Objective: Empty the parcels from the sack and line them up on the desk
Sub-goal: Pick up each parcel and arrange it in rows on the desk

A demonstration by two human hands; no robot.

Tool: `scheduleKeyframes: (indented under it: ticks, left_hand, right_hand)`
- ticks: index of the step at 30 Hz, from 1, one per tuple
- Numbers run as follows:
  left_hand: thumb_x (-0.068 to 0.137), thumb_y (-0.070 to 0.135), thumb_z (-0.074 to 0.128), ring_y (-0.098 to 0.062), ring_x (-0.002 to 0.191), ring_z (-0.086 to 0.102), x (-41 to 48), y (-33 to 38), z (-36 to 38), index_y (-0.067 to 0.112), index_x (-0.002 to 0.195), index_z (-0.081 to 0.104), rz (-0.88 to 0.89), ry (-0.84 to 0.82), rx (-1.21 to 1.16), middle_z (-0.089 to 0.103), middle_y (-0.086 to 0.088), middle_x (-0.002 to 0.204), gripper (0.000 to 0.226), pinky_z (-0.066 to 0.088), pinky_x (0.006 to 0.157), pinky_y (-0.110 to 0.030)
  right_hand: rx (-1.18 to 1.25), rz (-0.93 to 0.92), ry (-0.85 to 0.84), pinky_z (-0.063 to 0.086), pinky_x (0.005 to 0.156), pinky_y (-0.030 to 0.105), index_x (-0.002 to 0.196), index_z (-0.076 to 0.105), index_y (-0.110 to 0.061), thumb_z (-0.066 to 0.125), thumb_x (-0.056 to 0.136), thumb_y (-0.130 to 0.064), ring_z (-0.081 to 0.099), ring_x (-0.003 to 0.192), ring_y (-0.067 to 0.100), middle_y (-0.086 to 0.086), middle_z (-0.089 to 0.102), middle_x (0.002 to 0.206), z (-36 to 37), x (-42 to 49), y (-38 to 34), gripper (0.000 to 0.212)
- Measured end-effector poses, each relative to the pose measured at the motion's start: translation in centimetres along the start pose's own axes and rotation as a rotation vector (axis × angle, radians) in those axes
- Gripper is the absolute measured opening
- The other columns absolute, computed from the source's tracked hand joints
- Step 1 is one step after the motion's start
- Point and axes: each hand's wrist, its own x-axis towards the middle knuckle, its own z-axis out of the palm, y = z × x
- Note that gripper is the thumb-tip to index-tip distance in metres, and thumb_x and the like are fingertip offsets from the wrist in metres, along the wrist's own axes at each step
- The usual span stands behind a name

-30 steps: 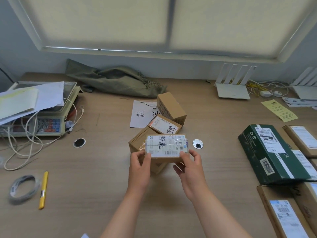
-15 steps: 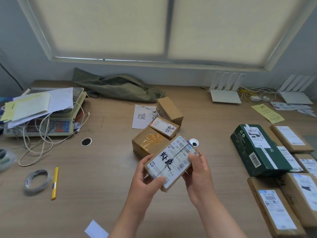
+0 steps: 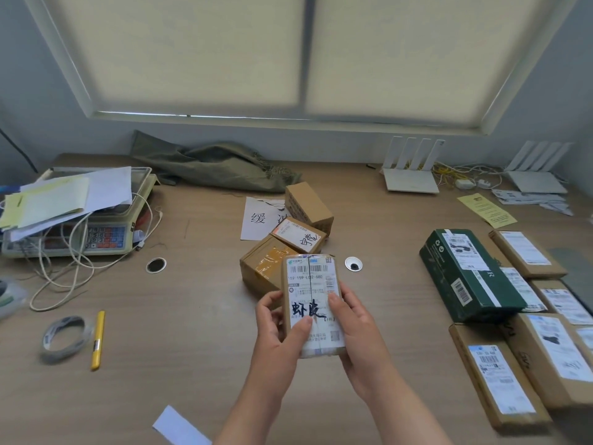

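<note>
Both the left hand (image 3: 278,329) and right hand (image 3: 359,332) clasp a small white-labelled brown cardboard parcel (image 3: 313,303) at centre frame above the wooden desk (image 3: 192,364), apparently mid-sorting; next it likely joins the row of labelled boxes (image 3: 500,377) at right.

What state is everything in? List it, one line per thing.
labelled parcel, held above the desk, label facing up.
left hand, grips the parcel's left edge, thumb on the label.
right hand, grips the parcel's right edge.
sack, slumped and crumpled at the back of the desk.
heaped parcels, unsorted, one resting on another.
green parcel, flat in the row on the right.
tape roll, lying flat.
</note>
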Motion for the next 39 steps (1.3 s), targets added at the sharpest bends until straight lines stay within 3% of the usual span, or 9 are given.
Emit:
scheduleKeyframes:
  ticks: [6,12,19,25,33,39]
  left_hand:
    - [0.098,0.007,0.058,-0.009,0.113,0.068,-0.2,0.0,2.3,0.044,0.140,0.039,0.064,-0.012,-0.049,0.068,0.013,0.123,0.058,0.058,0.080,-0.023]
    - [0.099,0.010,0.059,-0.012,0.120,0.065,-1.5,-0.9,5.9,0.042,0.146,0.036,0.078,-0.036,-0.016,0.060,0.010,0.137,0.062,0.058,0.094,-0.036]
    - [0.083,0.024,0.064,-0.011,0.115,0.067,-4.4,-3.2,13.9,0.040,0.143,0.040,0.064,0.000,-0.008,0.064,0.011,0.133,0.067,0.059,0.087,-0.030]
    - [0.099,0.008,0.059,-0.010,0.108,0.070,-6.3,-5.5,21.7,0.039,0.143,0.040,0.037,0.003,0.031,0.062,0.008,0.133,0.057,0.060,0.078,-0.027]
    - [0.094,0.017,0.067,-0.006,0.103,0.070,-7.5,-8.6,27.6,0.054,0.130,0.044,-0.037,-0.043,0.131,0.065,0.010,0.125,0.056,0.060,0.078,-0.030]
    - [0.075,0.032,0.068,-0.008,0.099,0.071,-6.8,-9.9,29.1,0.055,0.123,0.047,-0.090,-0.102,0.155,0.069,0.011,0.121,0.057,0.062,0.080,-0.036]
  right_hand:
    - [-0.112,-0.041,-0.054,0.052,0.101,0.043,0.136,0.056,-0.037,0.042,0.104,-0.010,0.067,0.118,0.019,-0.004,0.071,0.127,-1.6,-1.3,-0.5,0.044]
    - [-0.098,-0.063,-0.037,0.052,0.100,0.043,0.137,0.056,-0.036,0.044,0.105,-0.011,0.067,0.119,0.018,-0.003,0.071,0.127,-5.5,-2.6,-1.0,0.043]
    - [-0.051,-0.039,0.050,0.054,0.099,0.049,0.127,0.055,-0.024,0.055,0.101,-0.011,0.069,0.112,0.022,0.003,0.071,0.124,-14.2,-5.0,-2.1,0.029]
    - [-0.047,-0.035,0.057,0.054,0.100,0.049,0.126,0.057,-0.023,0.055,0.099,-0.009,0.069,0.112,0.022,0.001,0.073,0.120,-22.5,-6.8,-4.2,0.030]
    - [-0.033,-0.005,0.162,0.054,0.098,0.052,0.123,0.060,-0.024,0.058,0.098,-0.008,0.070,0.109,0.029,0.010,0.071,0.120,-29.9,-8.4,-4.5,0.030]
    - [-0.048,-0.008,0.263,0.053,0.099,0.055,0.123,0.061,-0.028,0.059,0.098,-0.010,0.070,0.110,0.029,0.009,0.069,0.123,-31.9,-8.7,-3.7,0.032]
